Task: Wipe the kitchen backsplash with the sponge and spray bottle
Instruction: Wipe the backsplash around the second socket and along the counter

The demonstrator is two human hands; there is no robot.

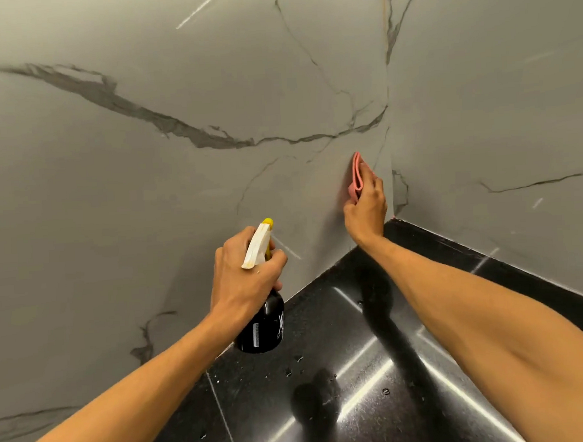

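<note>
1. Backsplash [147, 201] of grey marble-look panels with dark veins fills the upper and left parts of the frame. It meets a side wall panel [497, 115] at a corner right of centre.
2. Right hand [367, 211], just right of centre, presses a thin pink sponge [357, 178] flat against the backsplash close to that corner. The fingers are curled over the sponge, holding it.
3. Left hand [245, 277], at centre frame, grips a spray bottle [263, 327] round its neck, with the fingers wrapped tightly. The bottle has a black body, a white trigger head and a yellow nozzle aimed at the wall. It is held in the air, above the counter's edge.
4. Glossy black countertop [358, 369] fills the lower centre and right, with streaks of reflected light and scattered water drops [386, 391].
5. Left forearm [124, 398] and right forearm [490, 311], both bare, reach in from the bottom corners.
</note>
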